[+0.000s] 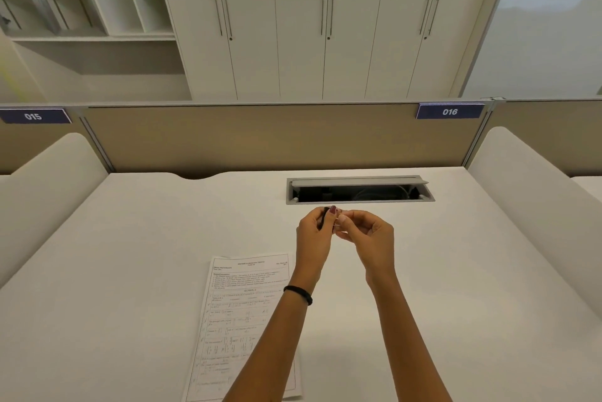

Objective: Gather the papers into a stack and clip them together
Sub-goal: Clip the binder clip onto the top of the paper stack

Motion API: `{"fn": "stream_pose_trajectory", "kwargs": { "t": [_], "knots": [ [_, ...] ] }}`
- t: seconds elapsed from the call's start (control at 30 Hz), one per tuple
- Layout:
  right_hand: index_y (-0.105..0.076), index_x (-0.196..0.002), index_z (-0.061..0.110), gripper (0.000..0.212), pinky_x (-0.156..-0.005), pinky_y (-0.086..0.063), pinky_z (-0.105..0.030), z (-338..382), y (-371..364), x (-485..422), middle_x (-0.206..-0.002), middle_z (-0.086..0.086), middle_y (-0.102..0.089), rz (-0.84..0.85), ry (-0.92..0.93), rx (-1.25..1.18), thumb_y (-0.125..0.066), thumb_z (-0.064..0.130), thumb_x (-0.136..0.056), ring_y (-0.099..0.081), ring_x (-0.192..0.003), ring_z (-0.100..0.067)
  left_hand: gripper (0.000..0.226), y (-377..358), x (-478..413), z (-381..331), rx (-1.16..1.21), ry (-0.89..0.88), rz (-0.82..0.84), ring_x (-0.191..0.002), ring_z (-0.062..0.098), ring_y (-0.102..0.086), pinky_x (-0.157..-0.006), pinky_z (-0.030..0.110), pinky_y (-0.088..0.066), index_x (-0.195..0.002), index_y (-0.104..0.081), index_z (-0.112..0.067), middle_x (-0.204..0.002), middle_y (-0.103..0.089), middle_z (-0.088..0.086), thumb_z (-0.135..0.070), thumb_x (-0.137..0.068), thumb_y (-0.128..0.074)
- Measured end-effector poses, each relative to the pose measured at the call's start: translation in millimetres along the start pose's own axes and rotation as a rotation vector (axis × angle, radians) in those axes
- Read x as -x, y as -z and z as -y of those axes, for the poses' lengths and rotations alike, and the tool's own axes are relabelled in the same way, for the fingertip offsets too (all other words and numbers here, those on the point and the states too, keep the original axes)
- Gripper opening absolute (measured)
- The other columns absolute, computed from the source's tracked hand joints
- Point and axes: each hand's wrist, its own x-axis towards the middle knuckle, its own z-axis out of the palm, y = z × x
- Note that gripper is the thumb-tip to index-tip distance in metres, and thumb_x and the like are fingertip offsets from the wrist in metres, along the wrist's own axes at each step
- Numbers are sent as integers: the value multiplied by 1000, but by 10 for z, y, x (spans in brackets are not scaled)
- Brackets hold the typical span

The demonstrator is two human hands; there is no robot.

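— Two hands meet over the counter (130,271) at centre frame: what is in them?

— Left hand (314,232) and right hand (368,235) each have their grip closed on one small black binder clip (325,217), its wire loops showing pale between the fingertips (340,218). The clip is held up off the surface, just below the open grey cable hatch (360,190).

— And the papers?

— Papers (241,320) lie flat at lower centre, partly under the left forearm, well apart from the clip. They look squared into one pile, though how many sheets cannot be told. By that reading the gathering is done; the clipping is not, since the clip touches no page.

— Any writing legible?

— Blue placards on the partition read "015" (34,116) at far left and "016" (449,112) at upper right. The top sheet is printed, apparently a question paper with a "SECTION" heading; the rest is too small to read. A black band (298,293) circles the left wrist. No brands visible.
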Motion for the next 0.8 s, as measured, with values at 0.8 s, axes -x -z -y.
{"fn": "stream_pose_trajectory", "kwargs": {
  "t": [0.8],
  "knots": [
    [-62,-112,12,31,-66,-52,-9,-245,-627,76,-100,-2,-68,340,-156,47,-60,26,-85,-67,-87,-10,27,762,-26,282,46,90,-9,-87,-3,-57,-75,8,-41,-109,-60,-19,-114,-64,-5,-27,-98,-37]
  ]
}}
